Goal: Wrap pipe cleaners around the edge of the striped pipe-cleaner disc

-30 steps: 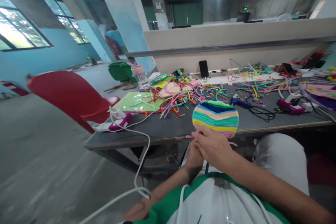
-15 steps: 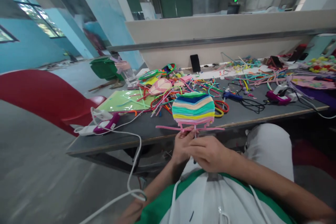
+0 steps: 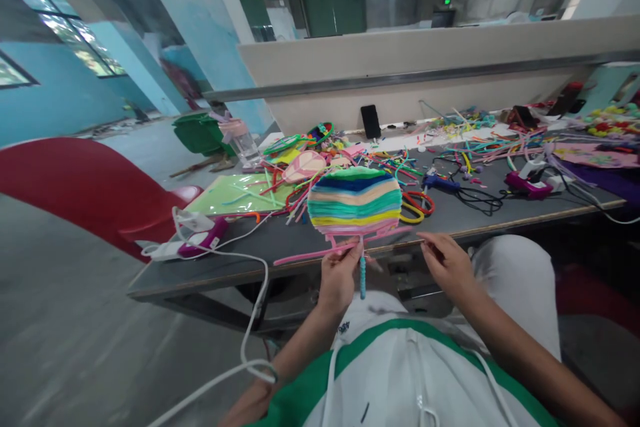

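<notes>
A round hand fan [image 3: 355,203] of striped pipe cleaners stands over the table's front edge, banded green, blue, peach, teal, yellow and pink. My left hand [image 3: 339,280] is closed around the top of its stick, just under the disc. A teal-wrapped handle [image 3: 363,280] hangs below those fingers. Crossing at the grip, a pink pipe cleaner [image 3: 300,257] sticks out to the left, and pink also reaches right. My right hand [image 3: 447,265] is off to the right, near that right-hand end, fingers loosely bent and apart, with nothing visible in them.
Loose pipe cleaners [image 3: 300,203] lie heaped behind the fan, beside a green sheet [image 3: 235,192]. A clear bottle [image 3: 245,147] and a phone [image 3: 371,121] stand at the back. A glue gun [image 3: 441,182], power strips [image 3: 205,238] and cables lie around. A red chair [image 3: 90,193] is left.
The fan has come into fuller view, and its teal handle now shows. My right hand has moved away from my left hand toward the right. The camera view has shifted right.
</notes>
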A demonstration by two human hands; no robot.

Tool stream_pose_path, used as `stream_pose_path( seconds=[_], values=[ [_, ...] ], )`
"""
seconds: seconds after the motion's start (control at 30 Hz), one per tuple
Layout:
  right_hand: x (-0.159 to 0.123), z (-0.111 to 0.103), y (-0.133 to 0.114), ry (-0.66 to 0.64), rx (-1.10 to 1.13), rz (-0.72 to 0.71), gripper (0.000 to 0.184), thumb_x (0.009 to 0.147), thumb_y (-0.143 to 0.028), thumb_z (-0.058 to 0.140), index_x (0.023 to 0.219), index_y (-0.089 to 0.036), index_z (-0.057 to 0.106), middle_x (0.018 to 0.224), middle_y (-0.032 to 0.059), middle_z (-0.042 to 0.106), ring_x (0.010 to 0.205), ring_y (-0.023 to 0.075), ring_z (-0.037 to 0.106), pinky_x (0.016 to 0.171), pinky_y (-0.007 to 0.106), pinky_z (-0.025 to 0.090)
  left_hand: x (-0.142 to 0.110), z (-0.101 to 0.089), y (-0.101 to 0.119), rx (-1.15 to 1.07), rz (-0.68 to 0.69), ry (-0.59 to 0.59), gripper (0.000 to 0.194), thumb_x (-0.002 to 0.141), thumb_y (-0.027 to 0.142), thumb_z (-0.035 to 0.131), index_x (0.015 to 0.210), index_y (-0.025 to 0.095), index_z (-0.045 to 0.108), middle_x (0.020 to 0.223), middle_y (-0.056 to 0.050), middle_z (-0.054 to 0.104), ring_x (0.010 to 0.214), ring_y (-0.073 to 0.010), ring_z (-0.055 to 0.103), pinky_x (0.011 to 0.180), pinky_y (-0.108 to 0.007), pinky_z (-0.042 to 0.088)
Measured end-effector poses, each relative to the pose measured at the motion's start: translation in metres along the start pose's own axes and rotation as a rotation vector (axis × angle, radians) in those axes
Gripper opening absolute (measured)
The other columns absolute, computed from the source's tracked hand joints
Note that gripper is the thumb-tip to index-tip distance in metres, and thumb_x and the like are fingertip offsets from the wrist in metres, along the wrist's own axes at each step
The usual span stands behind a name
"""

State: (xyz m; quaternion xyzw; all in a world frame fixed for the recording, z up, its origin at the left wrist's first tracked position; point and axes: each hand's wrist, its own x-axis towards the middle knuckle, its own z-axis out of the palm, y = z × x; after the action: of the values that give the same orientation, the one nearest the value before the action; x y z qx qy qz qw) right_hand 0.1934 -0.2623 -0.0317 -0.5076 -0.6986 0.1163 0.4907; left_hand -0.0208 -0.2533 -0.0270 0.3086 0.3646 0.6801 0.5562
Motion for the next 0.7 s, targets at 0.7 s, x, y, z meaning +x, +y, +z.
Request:
stream_pose_path(
  seconds=[0.7],
  values=[
    [0.001,0.041,-0.017,-0.182,0.178,0.017,0.022,0.088,-0.026,0.047,0.099,-0.021,0.065,0.084,0.0048,0.071,0.069,0.0164,0.066,0.066,0.028,0.051,-0.002,-0.001,-0.01,0.067,-0.047,-0.149,0.02,0.067,0.027,0.075,0.081,0.015,0.067,0.062,0.003,0.062,0.051,-0.012,0.059,0.056,-0.03,0.054]
  ],
)
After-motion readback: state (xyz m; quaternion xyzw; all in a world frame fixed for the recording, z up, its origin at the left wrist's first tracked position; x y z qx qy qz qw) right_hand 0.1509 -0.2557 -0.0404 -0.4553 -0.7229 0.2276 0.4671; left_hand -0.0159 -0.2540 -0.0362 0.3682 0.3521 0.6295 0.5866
